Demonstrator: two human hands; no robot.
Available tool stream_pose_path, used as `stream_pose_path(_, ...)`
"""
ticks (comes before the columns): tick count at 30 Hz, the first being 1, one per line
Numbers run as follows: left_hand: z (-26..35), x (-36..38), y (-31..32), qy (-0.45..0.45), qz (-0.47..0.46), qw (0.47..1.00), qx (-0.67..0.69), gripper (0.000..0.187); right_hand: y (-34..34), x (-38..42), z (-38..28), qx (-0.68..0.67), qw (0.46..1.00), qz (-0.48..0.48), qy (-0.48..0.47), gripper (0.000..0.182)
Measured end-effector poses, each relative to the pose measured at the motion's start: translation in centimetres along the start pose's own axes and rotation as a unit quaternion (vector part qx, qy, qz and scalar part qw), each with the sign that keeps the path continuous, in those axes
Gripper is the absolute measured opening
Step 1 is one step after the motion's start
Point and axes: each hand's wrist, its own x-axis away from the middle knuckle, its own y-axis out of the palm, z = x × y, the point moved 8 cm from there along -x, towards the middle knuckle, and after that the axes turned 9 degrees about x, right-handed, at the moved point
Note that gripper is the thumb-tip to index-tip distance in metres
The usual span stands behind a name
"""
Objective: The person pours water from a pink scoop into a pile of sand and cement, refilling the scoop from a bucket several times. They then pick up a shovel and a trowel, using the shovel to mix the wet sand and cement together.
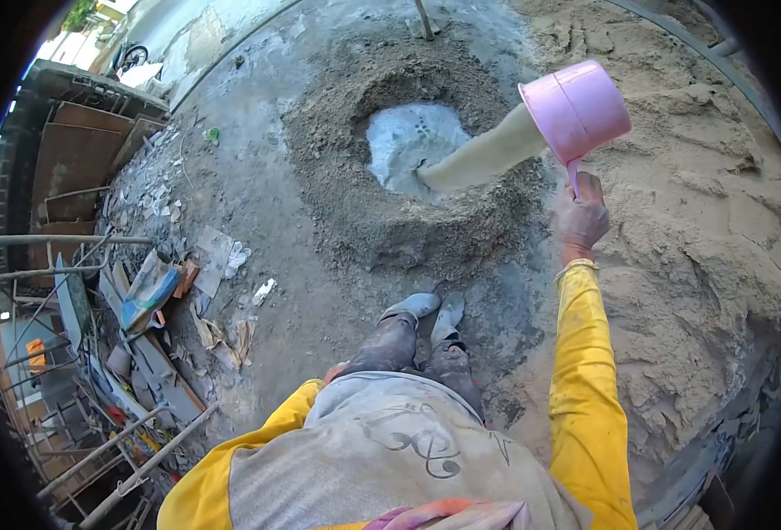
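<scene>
My right hand (pixel 583 215) is closed round the handle of a pink dipper (pixel 580 108), tipped to the left. Out of its mouth a thick stream of cloudy liquid (pixel 487 157) pours into the hollow of a ring of grey-brown sand mix (pixel 364 221). Pale whitish liquid (pixel 408 137) fills the middle of the ring. My left hand (pixel 336 371) is by my left thigh, mostly hidden by the shirt and sleeve, so its fingers cannot be made out.
A large sand heap (pixel 673 238) spreads along the right side. Rubble, boards and paper scraps (pixel 222 256) litter the left, beside metal frames (pixel 72 238). A pole (pixel 423 19) stands beyond the ring. My boots (pixel 414 306) are just short of it.
</scene>
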Motion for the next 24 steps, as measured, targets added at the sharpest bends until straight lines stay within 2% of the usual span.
stream_pose_path(4, 0.4, -1.5, -1.8, 0.023, -0.012, 0.999, -0.025, 0.044, -4.1, -0.6, -1.4, -0.034, 0.998, 0.052, -0.002, 0.017)
stream_pose_path(6, 1.0, -2.5, -3.4, 0.04, -0.026, 0.998, -0.046, 0.044, -5.3, 1.1, -0.9, -0.019, 0.997, 0.068, 0.024, 0.013)
stream_pose_path(8, 2.1, -3.8, -5.1, 0.062, -0.051, 0.994, -0.072, 0.044, -6.5, 4.4, 0.1, -0.094, 0.991, 0.078, 0.055, 0.007)
stream_pose_path(9, 2.7, -4.8, -6.1, 0.075, -0.07, 0.991, -0.088, 0.044, -6.5, 6.5, 1.0, -0.166, 0.981, 0.044, 0.095, 0.005)
stream_pose_path(10, 3.8, -5.9, -7.1, 0.091, -0.097, 0.985, -0.109, 0.044, -6.5, 9.4, 1.9, -0.233, 0.962, 0.017, 0.14, 0.006)
stream_pose_path(12, 6.7, -10.2, -7.5, 0.142, -0.191, 0.957, -0.164, 0.044, -4.7, 17.9, 4.6, -0.428, 0.836, -0.074, 0.336, 0.011)
stream_pose_path(14, 11.4, -15.3, -4.7, 0.204, -0.32, 0.896, -0.23, 0.044, -8.2, 26.2, 5.6, -0.454, 0.738, -0.101, 0.488, 0.012)
stream_pose_path(16, 15.5, -18.5, -0.7, 0.256, -0.442, 0.806, -0.3, 0.044, -10.6, 37.1, 6.7, -0.438, 0.653, -0.123, 0.605, 0.015)
stream_pose_path(18, 18.0, -19.7, 2.9, 0.287, -0.537, 0.705, -0.363, 0.044, -14.7, 47.6, 6.1, -0.423, 0.586, -0.049, 0.689, 0.016)
stream_pose_path(21, 20.5, -19.9, 6.6, 0.314, -0.617, 0.576, -0.435, 0.045, -20.9, 61.4, 2.9, -0.376, 0.494, 0.083, 0.779, 0.016)
stream_pose_path(22, 20.8, -19.7, 7.6, 0.319, -0.634, 0.54, -0.453, 0.045, -24.2, 64.3, 1.5, -0.351, 0.49, 0.149, 0.784, 0.014)
stream_pose_path(24, 21.2, -18.7, 10.0, 0.33, -0.66, 0.473, -0.482, 0.045, -26.6, 71.9, -2.2, -0.307, 0.443, 0.223, 0.813, 0.014)
